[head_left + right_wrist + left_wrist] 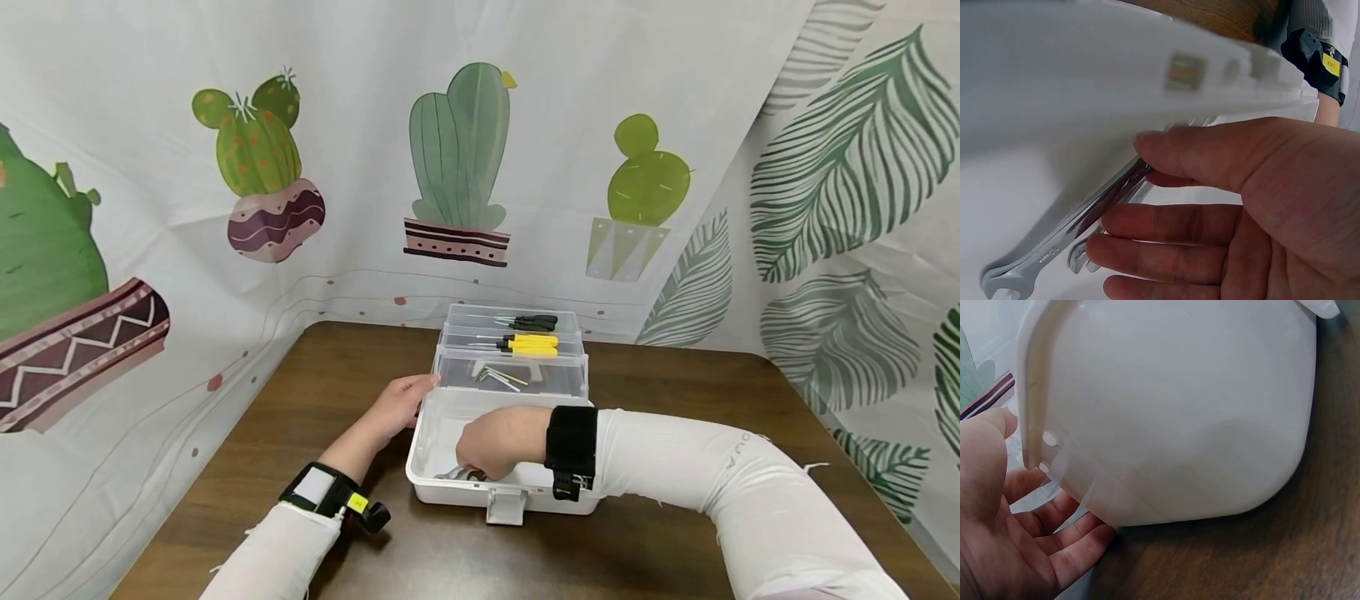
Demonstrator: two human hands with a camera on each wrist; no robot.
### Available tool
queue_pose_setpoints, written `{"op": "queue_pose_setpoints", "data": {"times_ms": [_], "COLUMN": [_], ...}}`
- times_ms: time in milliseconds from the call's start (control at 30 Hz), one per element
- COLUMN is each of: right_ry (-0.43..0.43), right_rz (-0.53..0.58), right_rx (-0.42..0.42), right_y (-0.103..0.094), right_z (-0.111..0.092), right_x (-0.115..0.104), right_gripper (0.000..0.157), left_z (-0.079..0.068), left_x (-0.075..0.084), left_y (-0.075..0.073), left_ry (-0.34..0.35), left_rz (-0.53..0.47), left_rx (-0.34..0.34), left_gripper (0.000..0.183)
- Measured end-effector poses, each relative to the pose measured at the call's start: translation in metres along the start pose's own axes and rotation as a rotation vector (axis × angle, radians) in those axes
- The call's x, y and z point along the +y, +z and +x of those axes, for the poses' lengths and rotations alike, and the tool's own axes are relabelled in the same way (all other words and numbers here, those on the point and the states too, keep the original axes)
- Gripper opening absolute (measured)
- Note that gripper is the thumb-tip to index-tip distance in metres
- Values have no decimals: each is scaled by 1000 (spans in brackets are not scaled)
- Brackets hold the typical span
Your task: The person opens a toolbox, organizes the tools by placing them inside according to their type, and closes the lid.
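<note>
A white toolbox [423, 492] stands on the table, its lid raised at the back. My left hand [405, 408] grips its back left corner; in the left wrist view, the thumb is at the edge and the curled fingers are against the clear plastic part [1082, 487]. My right hand [498, 442] reaches down inside the box. In the right wrist view, its thumb and forefinger pinch a silver wrench [1035, 262], while the other fingers extend loosely. Another wrench [1079, 256] lies beneath, partly hidden by the fingers.
Clear trays [510, 312] rise in steps behind the box. They carry black-handled screwdrivers [536, 322], yellow-handled screwdrivers [534, 343] and several hex keys [502, 379]. A latch [506, 507] hangs at the box's front. The brown table [337, 358] meets a cactus-printed cloth [352, 167].
</note>
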State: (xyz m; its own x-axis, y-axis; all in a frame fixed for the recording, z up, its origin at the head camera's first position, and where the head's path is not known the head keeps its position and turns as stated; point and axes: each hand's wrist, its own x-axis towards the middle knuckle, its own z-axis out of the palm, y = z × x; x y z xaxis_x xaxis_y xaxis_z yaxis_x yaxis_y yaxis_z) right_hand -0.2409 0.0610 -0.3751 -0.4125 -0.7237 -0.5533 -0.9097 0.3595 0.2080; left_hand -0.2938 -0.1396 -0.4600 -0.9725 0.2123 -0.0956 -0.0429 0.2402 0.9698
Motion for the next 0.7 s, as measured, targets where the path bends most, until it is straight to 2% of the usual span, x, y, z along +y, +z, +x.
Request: {"op": "queue_pose_setpoints", "data": {"times_ms": [133,333,567,700], "right_ry": [18,48,32,20], "right_rz": [-23,-13,60,115], "right_rx": [-12,-17,-24,-22], "right_y": [1,0,-5,-8], "right_z": [1,-2,-6,-8], "right_x": [-2,-3,0,4], "right_gripper": [26,12,23,23], "left_z": [-1,-1,-2,-2], "left_x": [0,0,2,3], "left_y": [0,0,0,0], "left_ry": [7,8,6,8], "left_rz": [6,8,3,10], "left_rx": [-3,-1,-6,-7], "left_gripper": [63,63,62,61]}}
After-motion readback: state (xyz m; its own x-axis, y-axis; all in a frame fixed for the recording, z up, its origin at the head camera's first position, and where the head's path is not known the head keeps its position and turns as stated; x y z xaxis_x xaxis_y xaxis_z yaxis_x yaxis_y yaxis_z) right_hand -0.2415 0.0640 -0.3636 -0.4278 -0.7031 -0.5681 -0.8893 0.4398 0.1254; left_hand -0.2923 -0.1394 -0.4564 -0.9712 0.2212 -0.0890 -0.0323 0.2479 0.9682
